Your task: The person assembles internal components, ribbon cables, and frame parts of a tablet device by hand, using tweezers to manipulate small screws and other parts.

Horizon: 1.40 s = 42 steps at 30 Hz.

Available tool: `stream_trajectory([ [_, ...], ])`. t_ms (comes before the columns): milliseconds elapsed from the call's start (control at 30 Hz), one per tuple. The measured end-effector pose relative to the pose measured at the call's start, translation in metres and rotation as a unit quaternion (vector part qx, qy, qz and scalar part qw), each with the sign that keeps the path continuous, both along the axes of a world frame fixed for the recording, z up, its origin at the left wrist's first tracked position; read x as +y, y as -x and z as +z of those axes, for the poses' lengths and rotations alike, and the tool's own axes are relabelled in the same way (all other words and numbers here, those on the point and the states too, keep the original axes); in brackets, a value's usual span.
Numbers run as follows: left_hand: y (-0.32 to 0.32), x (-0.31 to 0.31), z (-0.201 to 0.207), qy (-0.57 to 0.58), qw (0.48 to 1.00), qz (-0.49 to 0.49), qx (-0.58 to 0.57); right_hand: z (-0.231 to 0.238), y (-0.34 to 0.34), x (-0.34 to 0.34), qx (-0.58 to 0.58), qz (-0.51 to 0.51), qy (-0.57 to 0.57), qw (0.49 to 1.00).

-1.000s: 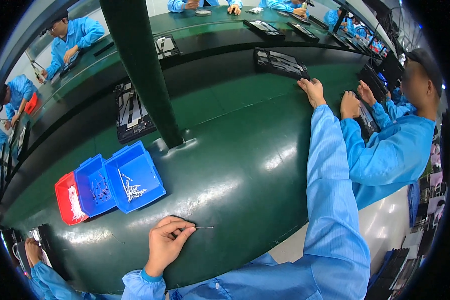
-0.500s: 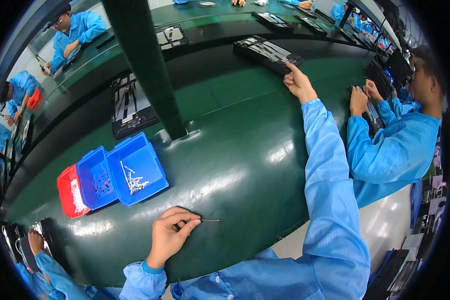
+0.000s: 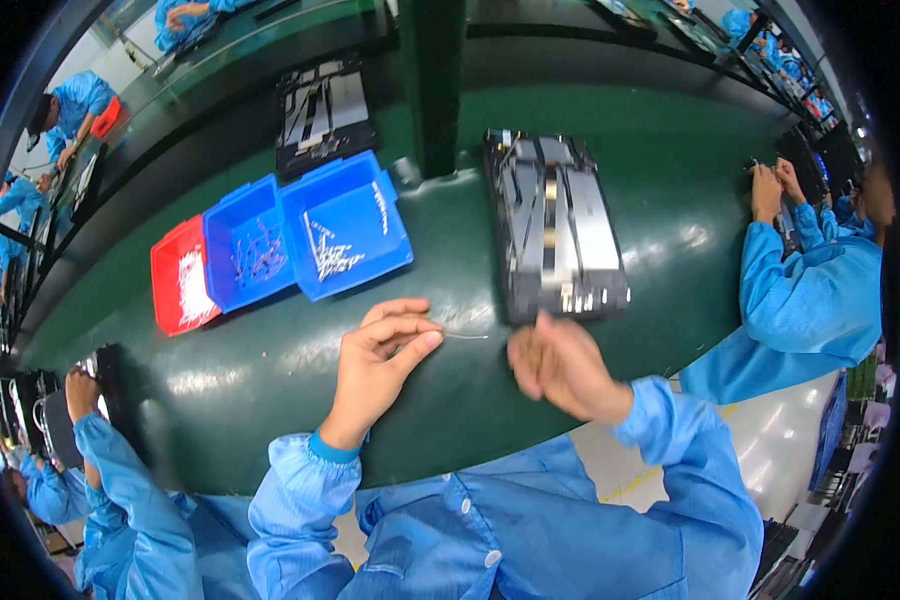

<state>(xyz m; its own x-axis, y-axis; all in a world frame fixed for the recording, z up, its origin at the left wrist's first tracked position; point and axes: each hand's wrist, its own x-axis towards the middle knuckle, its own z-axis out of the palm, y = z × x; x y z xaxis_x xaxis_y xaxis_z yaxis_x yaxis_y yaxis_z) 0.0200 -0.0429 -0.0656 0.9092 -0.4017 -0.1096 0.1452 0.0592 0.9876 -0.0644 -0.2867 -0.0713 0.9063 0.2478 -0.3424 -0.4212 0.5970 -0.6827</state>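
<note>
My left hand [image 3: 375,365] is closed, pinching a short thin wire [image 3: 467,336] between thumb and fingertips. The wire points right, just above the green table. Close to the near edge of an opened tablet-like device [image 3: 580,225] is my right hand [image 3: 567,368], its fingers curled and smeared by motion. Whether it touches the device is unclear. The device lies flat in a black frame, with silver-grey panels, dark strips and small parts along its near end showing. To the left stand a blue bin [image 3: 395,232] with small whitish pieces and another blue bin [image 3: 232,215] with thin wires.
A red bin [image 3: 162,300] holding white strips adjoins the blue ones. Another opened device [image 3: 327,115] lies behind them, beside a dark green post [image 3: 432,90] rising from the table [image 3: 440,410]. Co-workers in blue sit to the right [image 3: 805,290], left and across.
My right hand has drawn the device from the far belt onto the table in front of me. My left hand still pinches the wire. The view has turned to the right.
</note>
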Motion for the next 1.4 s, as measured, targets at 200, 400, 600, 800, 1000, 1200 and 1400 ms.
stream_trajectory([
  [200, 0.019, -0.011, -0.006, -0.011, 0.995, -0.044, -0.087, 0.05, 0.08, 0.02, 0.068, 0.287, -0.069, 0.953],
  [400, 0.034, -0.025, -0.006, -0.033, 0.992, 0.055, -0.105, 0.07, 0.01, -0.021, -0.144, 0.02, 0.485, 0.862],
  [600, 0.036, -0.048, -0.008, -0.011, 0.985, 0.126, -0.117, 0.036, -0.076, -0.027, -0.27, 0.034, 0.762, 0.588],
  [800, 0.069, -0.022, -0.003, -0.065, 0.974, 0.153, -0.155, 0.045, -0.055, 0.011, -0.235, 0.096, 0.767, 0.589],
  [1000, 0.055, 0.018, 0.014, -0.07, 0.968, 0.154, -0.187, 0.068, -0.05, 0.013, -0.373, -0.151, 0.735, 0.547],
  [1200, 0.04, 0.032, 0.033, -0.052, 0.962, 0.147, -0.224, 0.082, -0.034, 0.05, -0.404, 0.016, 0.49, 0.772],
  [1400, 0.045, 0.03, 0.028, -0.057, 0.962, 0.135, -0.23, 0.052, -0.036, 0.069, -0.438, 0.011, 0.447, 0.78],
])
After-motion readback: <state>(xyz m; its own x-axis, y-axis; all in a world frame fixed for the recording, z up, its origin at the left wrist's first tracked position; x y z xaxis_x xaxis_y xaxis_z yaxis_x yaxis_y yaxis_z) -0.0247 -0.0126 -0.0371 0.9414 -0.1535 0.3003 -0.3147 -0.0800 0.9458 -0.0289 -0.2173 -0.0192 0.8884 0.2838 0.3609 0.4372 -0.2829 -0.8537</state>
